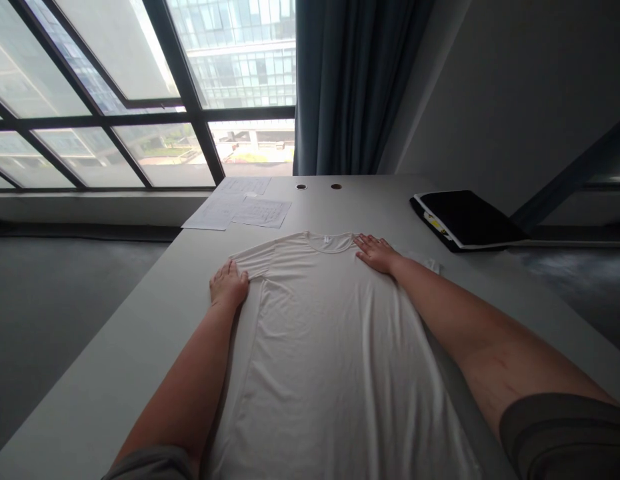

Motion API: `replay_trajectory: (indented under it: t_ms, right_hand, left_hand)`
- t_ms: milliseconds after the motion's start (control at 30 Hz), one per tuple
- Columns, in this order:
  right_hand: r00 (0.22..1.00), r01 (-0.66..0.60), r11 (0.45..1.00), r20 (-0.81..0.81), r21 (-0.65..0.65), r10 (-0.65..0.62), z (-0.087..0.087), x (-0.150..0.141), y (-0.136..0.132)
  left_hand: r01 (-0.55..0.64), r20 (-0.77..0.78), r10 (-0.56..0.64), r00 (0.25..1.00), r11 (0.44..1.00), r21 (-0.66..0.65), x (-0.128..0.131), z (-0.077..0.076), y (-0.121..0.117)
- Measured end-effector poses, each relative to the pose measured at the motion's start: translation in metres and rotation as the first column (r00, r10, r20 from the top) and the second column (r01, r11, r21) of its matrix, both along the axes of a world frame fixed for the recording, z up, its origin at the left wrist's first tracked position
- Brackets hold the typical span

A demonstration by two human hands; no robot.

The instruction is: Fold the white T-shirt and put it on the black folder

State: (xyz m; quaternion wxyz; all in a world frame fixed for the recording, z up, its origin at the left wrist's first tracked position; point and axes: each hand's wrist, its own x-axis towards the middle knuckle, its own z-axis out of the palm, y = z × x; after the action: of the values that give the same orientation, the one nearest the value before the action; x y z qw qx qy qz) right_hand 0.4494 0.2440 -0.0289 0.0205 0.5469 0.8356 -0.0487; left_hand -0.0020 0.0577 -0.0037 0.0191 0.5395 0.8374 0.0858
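White table by the window, white T-shirt spread flat across its middle with the collar at the far end, overlapping paper sheets at far left, black folder at far right.

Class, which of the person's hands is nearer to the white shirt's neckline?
The right hand: it lies on the shirt, beside the neckline. The left hand is farther off, at the outer end of a sleeve.

Head-worn camera (sole view), facing forward and down over table.
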Motion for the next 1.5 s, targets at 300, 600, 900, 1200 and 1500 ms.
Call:
replay_trajectory:
  t_ms: [300,600,900,1200,1500]
  right_hand:
    - [0.971,0.227,0.966,-0.108,0.121,-0.214,0.003,0.020,-0.033]
    - [0.915,0.395,0.918,-0.097,0.015,-0.392,-0.015,0.070,-0.061]
    - [0.889,0.456,0.890,-0.051,0.002,-0.456,-0.020,0.122,-0.061]
    - [0.789,0.612,0.791,-0.056,-0.025,-0.612,-0.012,0.121,-0.068]
    - [0.741,0.668,0.744,-0.116,0.018,-0.662,-0.003,0.118,-0.079]
  left_hand:
    - [0.001,0.010,-0.001,1.000,1.000,0.015,-0.003,-0.002,0.003]
    - [-0.003,-0.007,0.003,1.000,1.000,0.001,-0.005,-0.002,0.004]
    - [-0.006,-0.026,0.006,1.000,1.000,0.002,-0.007,-0.002,0.005]
    - [-0.015,-0.029,0.015,0.999,1.000,0.000,-0.016,-0.011,0.011]
    - [-0.027,0.001,0.027,1.000,0.999,0.025,-0.017,-0.015,0.012]
